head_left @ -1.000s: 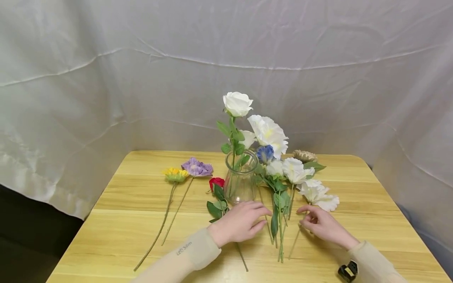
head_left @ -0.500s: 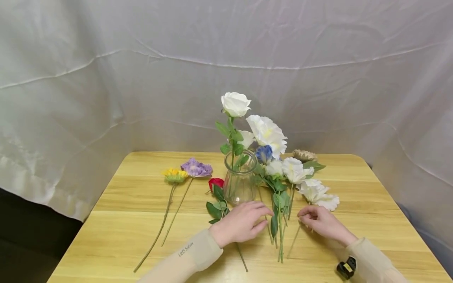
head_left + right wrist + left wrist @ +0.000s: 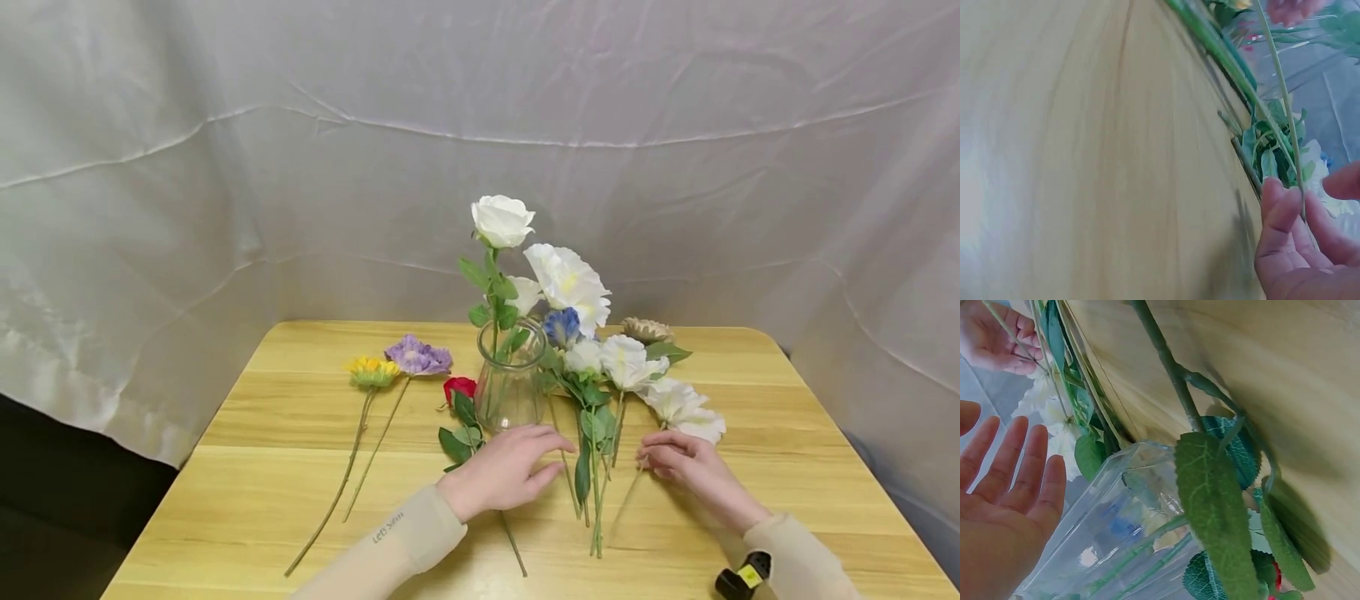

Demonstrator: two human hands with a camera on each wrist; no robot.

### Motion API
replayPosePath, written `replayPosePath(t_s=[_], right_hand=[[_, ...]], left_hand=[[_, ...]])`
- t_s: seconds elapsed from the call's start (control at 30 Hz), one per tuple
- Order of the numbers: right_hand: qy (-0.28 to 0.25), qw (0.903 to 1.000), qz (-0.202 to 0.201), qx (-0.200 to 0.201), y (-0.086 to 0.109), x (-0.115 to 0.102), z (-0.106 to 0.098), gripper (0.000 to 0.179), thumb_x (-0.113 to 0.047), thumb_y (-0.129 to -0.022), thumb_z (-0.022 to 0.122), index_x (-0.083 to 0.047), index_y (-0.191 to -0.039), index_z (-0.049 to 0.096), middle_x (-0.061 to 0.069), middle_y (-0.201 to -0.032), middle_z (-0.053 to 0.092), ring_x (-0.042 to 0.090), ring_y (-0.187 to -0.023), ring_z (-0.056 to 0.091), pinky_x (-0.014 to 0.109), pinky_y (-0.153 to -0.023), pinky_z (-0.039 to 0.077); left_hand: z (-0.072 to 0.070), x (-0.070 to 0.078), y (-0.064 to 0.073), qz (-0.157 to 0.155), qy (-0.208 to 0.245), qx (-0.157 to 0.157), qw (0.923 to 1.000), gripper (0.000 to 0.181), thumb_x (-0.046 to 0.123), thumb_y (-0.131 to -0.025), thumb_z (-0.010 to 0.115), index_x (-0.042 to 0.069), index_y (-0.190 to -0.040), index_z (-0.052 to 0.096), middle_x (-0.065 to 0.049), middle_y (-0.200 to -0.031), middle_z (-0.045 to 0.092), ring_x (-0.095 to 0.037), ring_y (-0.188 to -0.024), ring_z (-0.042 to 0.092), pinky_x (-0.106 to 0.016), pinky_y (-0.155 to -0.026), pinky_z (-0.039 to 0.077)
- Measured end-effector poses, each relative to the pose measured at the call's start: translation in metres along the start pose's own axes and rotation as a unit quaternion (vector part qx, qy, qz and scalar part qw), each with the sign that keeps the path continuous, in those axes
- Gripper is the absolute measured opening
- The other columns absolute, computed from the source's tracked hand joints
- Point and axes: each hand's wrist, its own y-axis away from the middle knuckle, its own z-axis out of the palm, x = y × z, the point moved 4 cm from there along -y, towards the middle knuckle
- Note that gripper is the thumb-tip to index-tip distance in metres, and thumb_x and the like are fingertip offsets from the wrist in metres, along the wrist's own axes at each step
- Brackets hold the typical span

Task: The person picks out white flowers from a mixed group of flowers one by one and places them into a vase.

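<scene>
In the head view, we judge the work only partly done: a white rose [image 3: 502, 221] stands in the glass vase [image 3: 510, 408], while the yellow flower [image 3: 372, 372], purple flower [image 3: 417, 356] and red rose [image 3: 461, 387] lie outside at its nine o'clock. Whether the big white flower [image 3: 572, 279] is in, we cannot tell. At four o'clock, the right hand [image 3: 693, 471] holds the pale flower [image 3: 686, 408], not yet in.

In the left wrist view, we see the left hand [image 3: 1004, 506] at eight o'clock, relaxed and empty.

In the right wrist view, at five o'clock, fingers pinch a thin stem [image 3: 1284, 94] narrowly.
</scene>
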Motion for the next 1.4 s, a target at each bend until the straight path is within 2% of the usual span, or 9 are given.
replayPosePath(t_s=[0.13,0.23,0.33,0.5,0.6,0.7,0.8,1.03,1.4], right_hand=[[-0.119,0.9928,0.005,-0.009,0.002,0.002,0.0,0.018,-0.008,-0.102,0.053,0.001,-0.117,0.051,-0.004,-0.101,0.075,0.007,-0.092,0.072,0.017,-0.079,0.059],[-0.192,0.9808,0.034,0.004,0.002,0.003,0.001,0.013,-0.008,-0.102,0.054,-0.008,-0.111,0.045,-0.003,-0.098,0.076,0.006,-0.09,0.072,0.016,-0.077,0.058],[-0.248,0.9663,0.067,0.015,0.002,0.003,0.003,0.015,-0.008,-0.102,0.054,-0.01,-0.111,0.042,-0.002,-0.097,0.075,0.007,-0.09,0.071,0.016,-0.078,0.058],[-0.32,0.9401,0.115,0.028,0.002,0.003,0.005,0.014,-0.009,-0.103,0.054,-0.01,-0.113,0.045,0.002,-0.096,0.075,0.008,-0.089,0.071,0.015,-0.081,0.058],[-0.344,0.9295,0.127,0.036,0.002,0.003,0.005,0.009,-0.011,-0.103,0.054,-0.01,-0.111,0.051,0.002,-0.094,0.075,0.007,-0.087,0.071,0.014,-0.081,0.058],[-0.361,0.9233,0.126,0.034,0.002,0.003,0.006,0.007,-0.015,-0.104,0.054,-0.012,-0.108,0.059,0.002,-0.095,0.076,0.007,-0.086,0.071,0.014,-0.081,0.058],[-0.363,0.9228,0.126,0.036,0.002,0.002,0.006,0.011,-0.019,-0.105,0.054,-0.014,-0.106,0.064,0.002,-0.095,0.075,0.007,-0.087,0.071,0.013,-0.081,0.058],[-0.311,0.9431,0.108,0.044,-0.001,-0.003,0.007,0.012,-0.017,-0.106,0.05,-0.014,-0.115,0.056,-0.001,-0.097,0.072,0.002,-0.085,0.066,0.012,-0.078,0.056],[-0.279,0.9571,0.066,0.04,-0.001,-0.016,0.011,0.013,-0.013,-0.104,0.053,-0.012,-0.117,0.051,-0.001,-0.096,0.072,0.003,-0.085,0.067,0.012,-0.076,0.057]], left_hand=[[0.0,-0.002,0.002,-0.005,0.005,0.003,1.0,0.035,0.025,-0.103,0.055,0.017,-0.137,0.06,0.002,-0.137,0.065,-0.015,-0.129,0.06,-0.033,-0.115,0.045],[0.0,-0.004,0.003,-0.011,0.012,0.006,0.9999,0.038,0.025,-0.103,0.056,0.015,-0.14,0.058,0.001,-0.141,0.063,-0.017,-0.132,0.058,-0.034,-0.116,0.045],[0.001,-0.006,0.003,-0.015,0.019,0.007,0.9997,0.041,0.024,-0.102,0.057,0.015,-0.142,0.056,0.001,-0.142,0.062,-0.017,-0.131,0.059,-0.033,-0.115,0.046],[0.0,-0.009,0.005,-0.026,0.023,0.007,0.9994,0.042,0.023,-0.102,0.058,0.015,-0.143,0.054,0.001,-0.143,0.061,-0.015,-0.131,0.059,-0.033,-0.115,0.046],[-0.001,-0.011,0.005,-0.032,0.025,0.01,0.9991,0.043,0.022,-0.102,0.058,0.016,-0.144,0.053,0.002,-0.142,0.061,-0.015,-0.131,0.059,-0.033,-0.114,0.046],[-0.003,-0.012,0.006,-0.036,0.028,0.014,0.9989,0.043,0.022,-0.102,0.058,0.017,-0.144,0.052,0.001,-0.142,0.062,-0.015,-0.13,0.06,-0.033,-0.114,0.047],[-0.005,-0.015,0.007,-0.042,0.028,0.017,0.9986,0.044,0.022,-0.102,0.058,0.017,-0.145,0.052,0.001,-0.141,0.062,-0.015,-0.129,0.06,-0.033,-0.113,0.048],[-0.01,-0.021,0.014,-0.061,0.034,0.021,0.9973,0.043,0.023,-0.102,0.058,0.017,-0.145,0.053,0.0,-0.143,0.061,-0.017,-0.131,0.059,-0.035,-0.114,0.047],[-0.015,-0.032,0.025,-0.063,0.068,0.046,0.9946,0.04,0.02,-0.102,0.057,0.011,-0.141,0.055,-0.002,-0.14,0.063,-0.02,-0.121,0.066,-0.033,-0.108,0.052]])
